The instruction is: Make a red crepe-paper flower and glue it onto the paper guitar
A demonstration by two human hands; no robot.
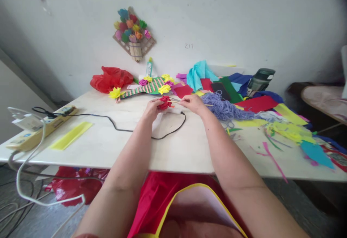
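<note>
My left hand (151, 108) grips a red paper flower (165, 102) over the middle of the white table (176, 151). A thin wooden stick (189, 103) runs from the flower to the right, and my right hand (193, 103) pinches it. Just beyond my hands lies a green and pink woven paper piece (145, 88) with yellow and magenta paper flowers (164, 89) on it. A black cable (124, 129) loops on the table beneath my hands.
A pile of purple yarn (223, 108) and coloured paper sheets (287, 122) cover the right side. A power strip (40, 127) and a yellow paper strip (71, 135) lie at the left. A red plastic bag (111, 79), a glue bottle (149, 67) and a dark bottle (260, 80) stand at the back.
</note>
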